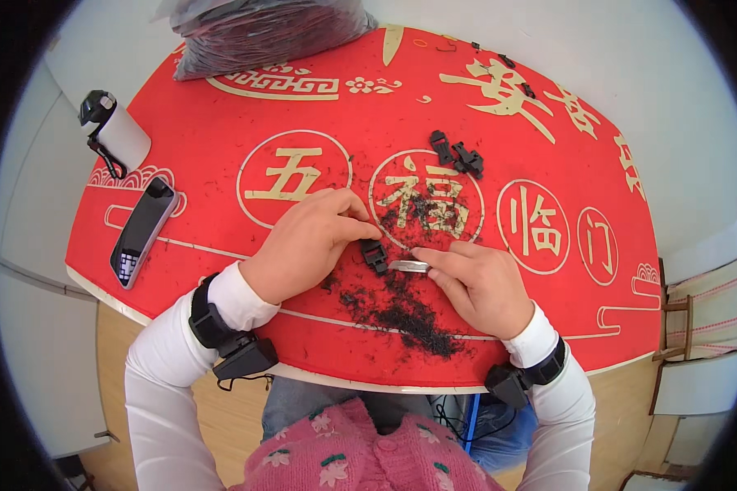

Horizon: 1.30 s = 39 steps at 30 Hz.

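Observation:
My left hand (315, 237) pinches a small black plastic buckle (374, 256) between thumb and fingertips, just above the red tablecloth. In my right hand (487, 286) is a small knife with a silvery blade (409, 266); its tip points left, at the buckle's lower right edge. Whether the tip touches the buckle I cannot tell. Below the hands lies a dark heap of fine black shavings (422, 323), with more scattered shavings (422, 210) beyond them. A little cluster of black buckles (457, 155) rests farther back, past my right hand.
A large bag (270, 37) of dark pieces sits at the back left. On the left are a white bottle (119, 135) with a black lid and a phone (143, 229). Small black pieces (526, 90) lie at the back right of the red table (205, 196).

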{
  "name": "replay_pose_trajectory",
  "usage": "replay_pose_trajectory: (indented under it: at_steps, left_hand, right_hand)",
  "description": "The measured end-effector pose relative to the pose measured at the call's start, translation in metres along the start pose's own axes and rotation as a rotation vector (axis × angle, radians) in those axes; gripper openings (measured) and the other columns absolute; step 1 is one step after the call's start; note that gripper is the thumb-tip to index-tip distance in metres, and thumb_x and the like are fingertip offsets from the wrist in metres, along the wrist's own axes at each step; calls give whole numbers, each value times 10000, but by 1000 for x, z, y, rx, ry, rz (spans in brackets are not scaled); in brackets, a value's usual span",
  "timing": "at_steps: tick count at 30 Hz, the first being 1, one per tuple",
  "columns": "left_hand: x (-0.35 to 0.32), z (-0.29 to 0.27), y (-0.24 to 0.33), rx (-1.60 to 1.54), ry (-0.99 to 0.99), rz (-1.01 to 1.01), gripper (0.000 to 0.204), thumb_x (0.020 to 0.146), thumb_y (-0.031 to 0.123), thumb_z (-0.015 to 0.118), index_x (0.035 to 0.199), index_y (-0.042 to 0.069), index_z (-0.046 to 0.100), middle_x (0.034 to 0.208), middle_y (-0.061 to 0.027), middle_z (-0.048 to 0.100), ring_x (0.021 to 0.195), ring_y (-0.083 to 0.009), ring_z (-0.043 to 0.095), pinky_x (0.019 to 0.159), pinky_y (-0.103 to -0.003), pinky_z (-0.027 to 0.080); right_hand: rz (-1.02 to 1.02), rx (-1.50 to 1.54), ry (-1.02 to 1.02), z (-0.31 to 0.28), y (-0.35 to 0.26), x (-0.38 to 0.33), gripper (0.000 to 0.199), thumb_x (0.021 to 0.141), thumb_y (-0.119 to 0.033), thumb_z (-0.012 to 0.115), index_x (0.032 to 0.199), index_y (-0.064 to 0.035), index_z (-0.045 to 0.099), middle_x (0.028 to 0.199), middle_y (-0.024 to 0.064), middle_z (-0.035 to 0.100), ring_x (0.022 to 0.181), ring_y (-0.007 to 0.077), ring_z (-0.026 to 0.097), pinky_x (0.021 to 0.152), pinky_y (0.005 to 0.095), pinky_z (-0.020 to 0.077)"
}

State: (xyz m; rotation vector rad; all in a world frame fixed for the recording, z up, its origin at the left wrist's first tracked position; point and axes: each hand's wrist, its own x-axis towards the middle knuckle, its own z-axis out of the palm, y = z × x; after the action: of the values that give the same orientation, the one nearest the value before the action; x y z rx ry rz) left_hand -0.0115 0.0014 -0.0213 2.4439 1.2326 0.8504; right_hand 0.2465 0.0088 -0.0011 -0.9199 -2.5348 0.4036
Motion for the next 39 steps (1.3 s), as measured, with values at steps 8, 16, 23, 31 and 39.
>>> replay_pose_trajectory:
  at_steps: [8,16,23,31,39]
  left_hand:
    - [0,2,-1,11,3,-1,266,764,-72,592,973,56,697,961,-105,589,920,-285,575,787,-372,469]
    - [-1,3,6,94,19,-25,252,764,-51,592,960,61,705,929,-101,583,900,-281,578,777,-373,472]
    - [0,1,9,153,11,-36,233,772,-23,590,946,71,713,914,-94,583,882,-277,582,763,-375,475]
    - [0,1,10,180,7,-45,236,771,-19,589,944,77,718,921,-91,582,891,-272,580,769,-374,475]
    - [-2,-4,16,161,4,-29,163,781,14,628,927,36,698,940,-95,579,908,-276,568,789,-377,466]
  right_hand:
    - [-17,-34,-2,6,0,3,268,845,-106,636,1110,-96,675,710,100,527,613,275,573,528,381,445]
    - [-21,-54,-7,7,0,3,262,846,-120,639,1104,-104,678,707,96,521,603,274,567,522,378,445]
    - [-60,-56,-35,5,-1,2,255,847,-129,640,1097,-98,679,711,94,531,598,275,568,519,378,448]
    - [-71,9,9,7,1,1,237,847,-125,641,1078,-84,682,709,95,545,589,275,570,521,378,449]
    - [-120,50,-10,1,3,2,292,847,-58,618,1137,-54,656,722,109,537,587,264,563,524,346,445]
